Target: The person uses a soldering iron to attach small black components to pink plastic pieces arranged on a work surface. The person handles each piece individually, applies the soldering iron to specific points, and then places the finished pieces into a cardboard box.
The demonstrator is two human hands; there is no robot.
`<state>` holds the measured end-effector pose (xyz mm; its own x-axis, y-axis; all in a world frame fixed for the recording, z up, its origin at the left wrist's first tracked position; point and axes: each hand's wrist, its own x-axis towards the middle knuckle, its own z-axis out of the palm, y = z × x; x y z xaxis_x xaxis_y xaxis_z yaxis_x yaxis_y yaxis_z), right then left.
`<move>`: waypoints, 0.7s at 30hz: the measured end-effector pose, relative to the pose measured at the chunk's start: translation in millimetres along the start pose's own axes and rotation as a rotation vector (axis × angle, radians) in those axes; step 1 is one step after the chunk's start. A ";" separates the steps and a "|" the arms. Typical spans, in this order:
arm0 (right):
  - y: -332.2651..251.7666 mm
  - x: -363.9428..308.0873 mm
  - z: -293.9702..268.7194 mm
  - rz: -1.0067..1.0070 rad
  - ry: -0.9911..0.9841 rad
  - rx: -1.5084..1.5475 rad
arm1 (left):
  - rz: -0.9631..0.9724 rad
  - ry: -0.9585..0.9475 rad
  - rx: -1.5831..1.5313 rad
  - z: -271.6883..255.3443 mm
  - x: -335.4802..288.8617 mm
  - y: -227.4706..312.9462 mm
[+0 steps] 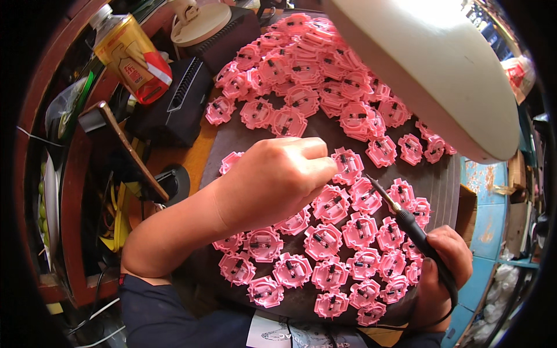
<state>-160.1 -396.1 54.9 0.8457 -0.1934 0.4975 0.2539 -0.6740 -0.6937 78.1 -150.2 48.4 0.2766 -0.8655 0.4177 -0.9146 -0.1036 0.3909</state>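
Several round pink plastic parts [322, 241] with small dark components lie spread over a dark round work board [441, 180]. My left hand [272, 180] reaches over the middle of them, fingers curled; its fingertips press on one pink part [348, 165]. My right hand [444, 272] at the lower right grips a black soldering iron [415, 232]. The iron's metal tip [374, 184] points up-left at a pink part just right of my left fingers. More pink parts are heaped in a pile [313, 64] at the far side of the board.
A cream lamp shade [429, 64] overhangs the upper right and hides part of the board. A yellow-and-red bottle [130, 55], a black box [174, 104], a round cream device [200, 23] and tangled yellow cables [119, 217] crowd the left.
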 end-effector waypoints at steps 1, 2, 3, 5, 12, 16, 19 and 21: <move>-1.3 -2.0 -0.3 -0.003 0.015 -0.015 | 0.005 0.005 0.013 -0.5 0.0 0.5; -3.4 -3.9 1.5 -0.005 0.038 -0.033 | 0.010 0.010 0.024 -0.7 0.1 1.1; -4.4 -6.1 1.7 -0.013 0.052 -0.042 | 0.014 0.014 0.036 -0.4 0.5 1.3; -4.4 -10.6 0.1 -0.030 0.079 -0.062 | 0.035 0.063 0.012 1.7 2.6 1.2; -2.3 -18.3 -1.3 -0.055 0.135 -0.101 | 0.118 0.108 -0.125 13.4 1.7 -0.6; -6.6 -19.2 -3.3 -0.040 0.112 -0.099 | 0.156 0.026 -0.085 9.9 5.9 8.8; -9.1 -15.6 -7.1 -0.043 0.044 -0.119 | 0.157 -0.001 -0.102 16.8 8.9 14.2; -10.9 -12.8 -8.7 -0.034 0.007 -0.111 | 0.170 -0.022 -0.077 20.7 11.6 15.8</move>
<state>-177.8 -392.5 60.6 0.8341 -0.1738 0.5235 0.2283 -0.7551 -0.6145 60.7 -172.0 42.4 0.1131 -0.8777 0.4656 -0.9221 0.0819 0.3783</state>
